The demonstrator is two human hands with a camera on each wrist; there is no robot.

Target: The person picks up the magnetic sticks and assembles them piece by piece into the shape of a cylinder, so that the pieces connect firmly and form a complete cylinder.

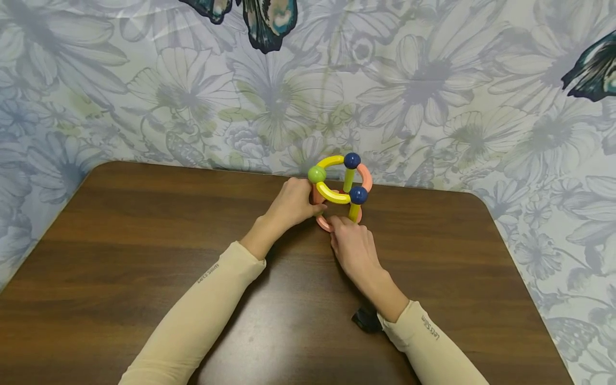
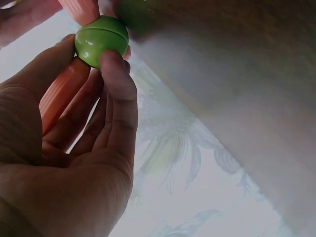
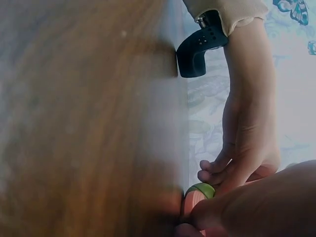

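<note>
A magnetic stick-and-ball frame stands near the table's far edge. Its upper ring joins yellow curved rods (image 1: 333, 194), a salmon curved rod (image 1: 366, 177), two dark blue balls (image 1: 358, 195) and a green ball (image 1: 316, 174). Yellow-green straight rods (image 1: 348, 181) run down from the blue balls. On the frame's left side, my left hand (image 1: 291, 202) pinches a lower green ball (image 2: 101, 39) between thumb and fingers, with an orange rod (image 2: 66, 91) against it. My right hand (image 1: 355, 246) grips a salmon curved rod (image 1: 323, 223) of the lower ring at the front.
The brown wooden table (image 1: 144, 256) has rounded far corners. Behind it rises a wall (image 1: 423, 107) with floral covering and dark butterfly shapes (image 1: 269, 24). A black wrist camera (image 1: 367, 320) sits under the right cuff, low over the tabletop.
</note>
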